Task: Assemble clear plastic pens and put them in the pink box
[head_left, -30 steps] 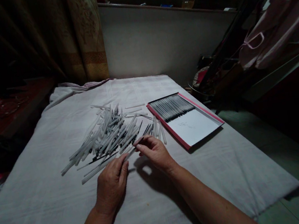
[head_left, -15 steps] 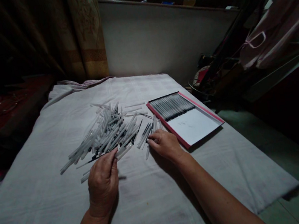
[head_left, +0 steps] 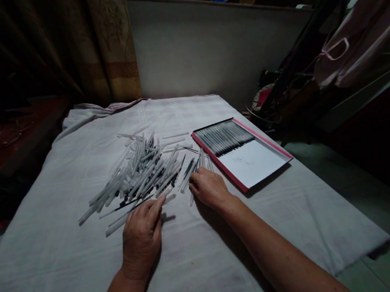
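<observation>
My left hand (head_left: 143, 237) is closed in a pinch at the near edge of a loose pile of slim translucent pens with black parts (head_left: 142, 169). A pale pen (head_left: 169, 198) sticks out beyond its fingertips. My right hand (head_left: 208, 187) is closed at the near end of a smaller group of pens (head_left: 193, 167), its fingertips bent down and partly hidden; what they grip cannot be made out. Right of this hand lies a shallow box with red sides (head_left: 224, 168). A row of pens (head_left: 228, 135) fills its far part, side by side, above a bare white base.
A pale checked cloth (head_left: 209, 273) covers the table, its right edge dropping toward a tiled floor. A patterned curtain (head_left: 118, 44) hangs behind at left. Pink fabric (head_left: 358, 29) hangs at right. A dark red side table (head_left: 27, 129) stands at left.
My left hand has moved right and slightly away from the pile's left part, toward my right hand. My right hand has shifted slightly left over the small group of pens.
</observation>
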`<state>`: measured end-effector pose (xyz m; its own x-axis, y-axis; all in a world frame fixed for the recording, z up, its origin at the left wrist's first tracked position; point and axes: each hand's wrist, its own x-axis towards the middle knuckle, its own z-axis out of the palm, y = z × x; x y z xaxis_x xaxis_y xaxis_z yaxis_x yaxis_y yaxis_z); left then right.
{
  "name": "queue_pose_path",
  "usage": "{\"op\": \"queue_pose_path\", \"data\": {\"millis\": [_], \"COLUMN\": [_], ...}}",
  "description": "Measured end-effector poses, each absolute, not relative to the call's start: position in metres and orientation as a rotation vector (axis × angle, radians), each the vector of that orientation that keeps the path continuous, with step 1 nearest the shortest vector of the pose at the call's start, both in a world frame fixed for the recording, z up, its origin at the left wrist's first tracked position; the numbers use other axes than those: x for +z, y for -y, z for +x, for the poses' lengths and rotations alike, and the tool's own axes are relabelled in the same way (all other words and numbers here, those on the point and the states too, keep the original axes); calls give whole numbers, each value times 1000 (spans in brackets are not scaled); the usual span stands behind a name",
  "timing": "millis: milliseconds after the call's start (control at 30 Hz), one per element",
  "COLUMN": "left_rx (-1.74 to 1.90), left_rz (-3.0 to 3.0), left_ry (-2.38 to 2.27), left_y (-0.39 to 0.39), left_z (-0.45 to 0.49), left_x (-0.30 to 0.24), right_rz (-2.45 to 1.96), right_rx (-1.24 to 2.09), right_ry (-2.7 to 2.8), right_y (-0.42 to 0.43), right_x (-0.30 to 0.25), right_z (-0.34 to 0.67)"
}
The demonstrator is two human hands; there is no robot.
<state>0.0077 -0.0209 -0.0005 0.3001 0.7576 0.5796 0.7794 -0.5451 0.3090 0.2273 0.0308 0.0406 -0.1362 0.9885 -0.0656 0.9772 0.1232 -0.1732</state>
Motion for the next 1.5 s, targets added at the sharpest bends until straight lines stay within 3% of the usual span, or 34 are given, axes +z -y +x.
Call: {"op": "queue_pose_path", "data": {"millis": [133,333,467,1500], "left_rx": [-1068,-1037,-1008,-956], "left_rz": [-2531,-2571,-2609,-2704], "left_ry": [1468,1488,1516,1420], "left_y": [21,24,27,30], "left_z": [9,13,16,22], "left_x": [3,3,2,3], "right_rz": [-1834,-1354,-1273,-1303], "right_rx": [410,965,1091,683], "right_ry": [2070,1502,1323,1733], "right_y": [-22,5,14,17], "right_x": [38,16,3,2], "right_z": [231,228,216,219]}}
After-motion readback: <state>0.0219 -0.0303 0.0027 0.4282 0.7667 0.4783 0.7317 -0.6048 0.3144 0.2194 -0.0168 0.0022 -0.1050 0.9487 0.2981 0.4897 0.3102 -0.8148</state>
